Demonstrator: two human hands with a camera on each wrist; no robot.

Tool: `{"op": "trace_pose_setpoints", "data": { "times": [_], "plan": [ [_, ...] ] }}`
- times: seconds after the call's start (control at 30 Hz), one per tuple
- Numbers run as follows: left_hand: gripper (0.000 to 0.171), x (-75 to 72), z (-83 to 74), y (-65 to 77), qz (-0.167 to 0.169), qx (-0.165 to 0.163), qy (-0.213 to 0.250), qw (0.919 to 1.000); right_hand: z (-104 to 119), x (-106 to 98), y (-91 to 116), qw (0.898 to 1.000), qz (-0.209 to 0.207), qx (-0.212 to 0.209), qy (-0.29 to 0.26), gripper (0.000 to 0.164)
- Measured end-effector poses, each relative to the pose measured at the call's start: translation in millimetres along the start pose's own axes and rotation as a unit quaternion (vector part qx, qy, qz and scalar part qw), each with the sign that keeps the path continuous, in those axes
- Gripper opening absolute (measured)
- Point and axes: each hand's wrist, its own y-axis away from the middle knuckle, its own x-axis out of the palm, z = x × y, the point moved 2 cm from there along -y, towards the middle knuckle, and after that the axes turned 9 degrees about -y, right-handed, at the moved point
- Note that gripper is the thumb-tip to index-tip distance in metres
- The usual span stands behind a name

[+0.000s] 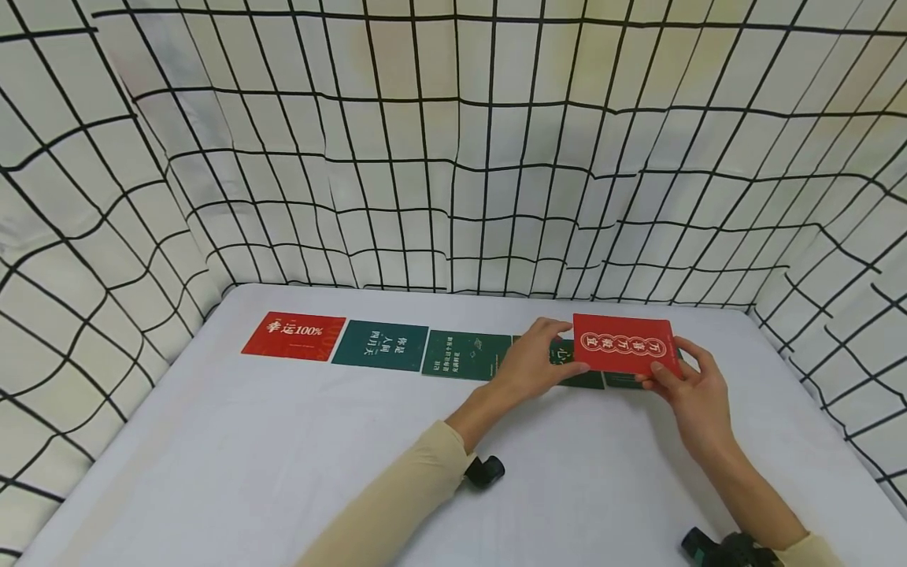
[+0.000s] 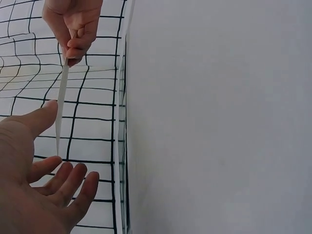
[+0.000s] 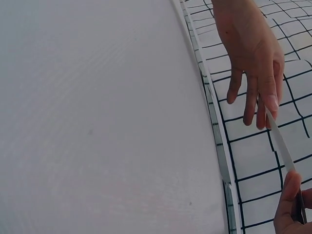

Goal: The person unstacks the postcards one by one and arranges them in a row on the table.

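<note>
A red card (image 1: 623,342) with white characters is held up over the right end of a row of cards. My right hand (image 1: 697,394) pinches its right side, thumb on the printed face. At the card's left edge is my left hand (image 1: 527,358), thumb and fingers spread around that edge. From the left wrist, the card (image 2: 62,102) shows edge-on between the left thumb and fingers. Behind the hands, a green card (image 1: 584,379) lies partly hidden; another green card (image 1: 623,381) peeks out below the red one.
Farther left in the row lie a red card (image 1: 294,336), a teal card (image 1: 380,345) and a green card (image 1: 464,354). They lie on a white-covered table (image 1: 248,472). A black-lined grid over white panels (image 1: 453,181) rises behind and at both sides.
</note>
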Motion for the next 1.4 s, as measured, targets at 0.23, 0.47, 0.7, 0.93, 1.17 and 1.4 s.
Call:
{"op": "trace_pose_setpoints", "data": {
  "times": [0.23, 0.47, 0.7, 0.93, 1.17, 1.4],
  "plan": [
    [0.069, 4.5, -5.7, -2.7, 0.003, -0.01, 0.011, 0.9999, -1.1, -4.8, -1.2, 1.0, -0.017, 0.02, -0.008, 0.078],
    [0.072, 6.4, -13.4, -4.2, 0.009, -0.001, -0.005, 0.9999, -1.9, -10.0, -1.4, 0.999, -0.023, 0.021, -0.021, 0.078],
    [0.071, 11.7, -20.6, -7.2, 0.007, 0.0, -0.019, 0.9998, -0.6, -17.8, -0.2, 0.998, -0.026, 0.02, -0.053, 0.079],
    [0.067, 19.6, -27.7, -10.1, 0.011, 0.0, -0.019, 0.9998, -1.3, -25.3, -0.9, 0.996, -0.03, 0.006, -0.085, 0.078],
    [0.06, 26.2, -33.2, -12.1, -0.012, 0.005, -0.022, 0.9997, 0.0, -31.4, -2.3, 0.994, -0.033, 0.0, -0.102, 0.077],
    [0.054, 31.1, -36.9, -13.8, -0.01, 0.01, -0.02, 0.9997, -1.0, -37.0, -5.3, 0.995, -0.049, 0.011, -0.089, 0.077]
  ]
}}
